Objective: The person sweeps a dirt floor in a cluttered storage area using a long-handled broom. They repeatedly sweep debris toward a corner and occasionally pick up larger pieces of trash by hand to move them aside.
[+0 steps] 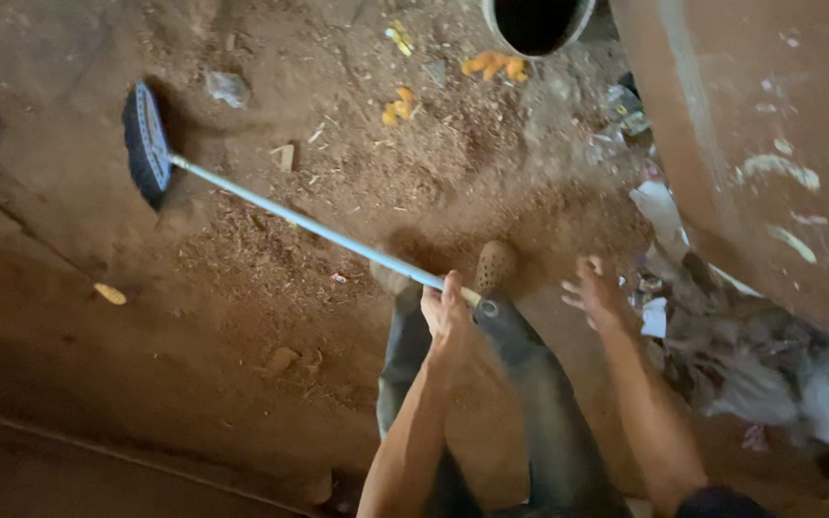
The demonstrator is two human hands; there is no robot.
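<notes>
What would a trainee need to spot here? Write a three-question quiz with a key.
1. True or false: the right hand grips the broom handle.
2. Which hand holds the handle's end?
3. The broom head lies: A) at upper left, B) beside the litter pile.

Key:
1. False; it is open and off the handle.
2. The left hand.
3. A.

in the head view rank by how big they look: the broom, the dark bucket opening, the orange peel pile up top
1. broom, spanning head to handle end
2. dark bucket opening, partly cut off by the frame, so unsure
3. orange peel pile, smallest
</notes>
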